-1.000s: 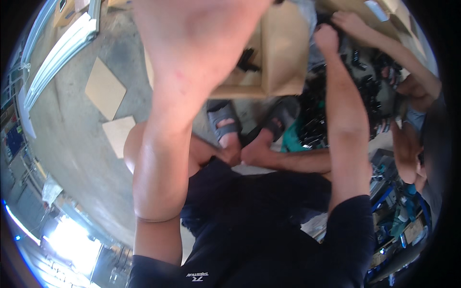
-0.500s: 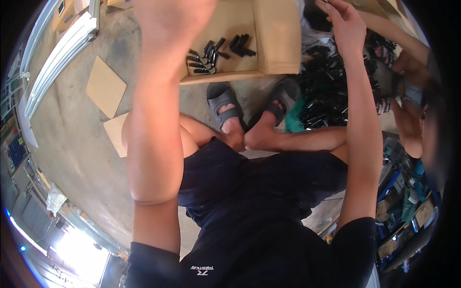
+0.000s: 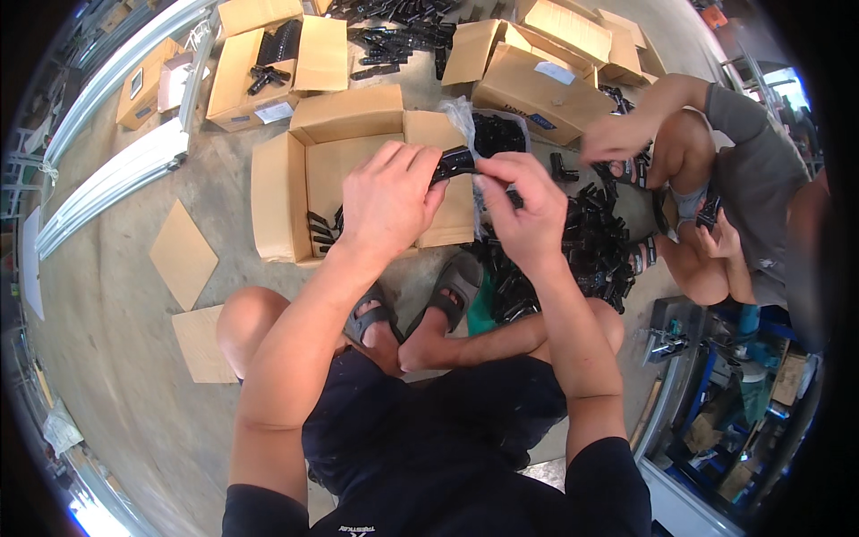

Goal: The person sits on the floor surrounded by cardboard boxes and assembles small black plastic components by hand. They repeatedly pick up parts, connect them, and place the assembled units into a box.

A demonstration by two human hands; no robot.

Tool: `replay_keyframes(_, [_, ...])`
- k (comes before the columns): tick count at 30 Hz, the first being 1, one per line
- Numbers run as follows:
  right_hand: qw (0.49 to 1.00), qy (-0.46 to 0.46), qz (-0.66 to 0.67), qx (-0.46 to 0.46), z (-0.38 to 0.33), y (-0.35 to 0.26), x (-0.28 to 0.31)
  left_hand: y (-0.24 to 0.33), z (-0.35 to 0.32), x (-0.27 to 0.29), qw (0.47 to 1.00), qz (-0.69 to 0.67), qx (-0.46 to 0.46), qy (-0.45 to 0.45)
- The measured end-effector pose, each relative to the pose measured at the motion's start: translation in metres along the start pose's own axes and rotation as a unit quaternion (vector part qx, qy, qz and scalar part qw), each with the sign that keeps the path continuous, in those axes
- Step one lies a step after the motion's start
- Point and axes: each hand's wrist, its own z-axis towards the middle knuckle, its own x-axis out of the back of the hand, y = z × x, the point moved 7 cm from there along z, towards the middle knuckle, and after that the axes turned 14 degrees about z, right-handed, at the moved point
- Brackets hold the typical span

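Note:
In front of me, above the near edge of an open cardboard box (image 3: 279, 201), my left hand (image 3: 383, 199) is closed round a glossy black part (image 3: 456, 163), short and tube-like. My right hand (image 3: 526, 208) pinches at its right end; whether a smaller piece sits between those fingertips I cannot tell. Several black pieces (image 3: 320, 229) lie inside the box, partly hidden behind my left hand. A heap of loose black parts (image 3: 573, 255) spreads on the floor to the right, below my right hand.
To the right a person (image 3: 756, 170) crouches, one arm stretched over the heap, a black piece in the other hand. More cardboard boxes (image 3: 537, 94) stand beyond, and a box holding black parts (image 3: 242, 85) is far left. White metal profiles (image 3: 134, 170) and cardboard sheets (image 3: 183, 255) lie left.
My view has shifted, showing more floor and boxes ahead. My hands, apart before, have come together at the black part. The other person's arm now reaches over the heap.

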Motion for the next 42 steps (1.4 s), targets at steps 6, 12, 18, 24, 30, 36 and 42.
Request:
replay_keyframes(6, [0.994, -0.029, -0.053, 0.092, -0.003, -0.006, -0.006, 0.018, 0.008, -0.009, 0.999, 0.005, -0.034, 0.003])
replay_keyframes(12, [0.988, -0.065, -0.111, 0.086, -0.003, 0.001, -0.010, 0.026, 0.012, -0.017, 0.999, 0.004, -0.043, 0.002])
replay_keyframes(18, [0.984, -0.090, -0.138, 0.068, -0.003, 0.013, -0.018, 0.024, 0.012, -0.024, 0.999, 0.008, -0.043, -0.003])
replay_keyframes(24, [0.993, -0.057, -0.100, 0.021, 0.003, 0.019, -0.010, 0.018, 0.014, -0.025, 0.999, 0.009, -0.029, -0.018])
replay_keyframes(30, [0.989, -0.098, -0.102, 0.053, 0.004, 0.017, -0.010, 0.019, 0.015, -0.025, 0.999, -0.003, -0.023, -0.031])
replay_keyframes(36, [0.992, -0.066, -0.099, 0.051, 0.003, 0.017, -0.015, 0.020, 0.015, -0.026, 0.999, 0.004, -0.033, -0.018])
replay_keyframes(42, [0.992, -0.064, -0.097, 0.050, 0.003, 0.018, -0.010, 0.026, 0.016, -0.025, 0.999, -0.002, -0.035, -0.016])
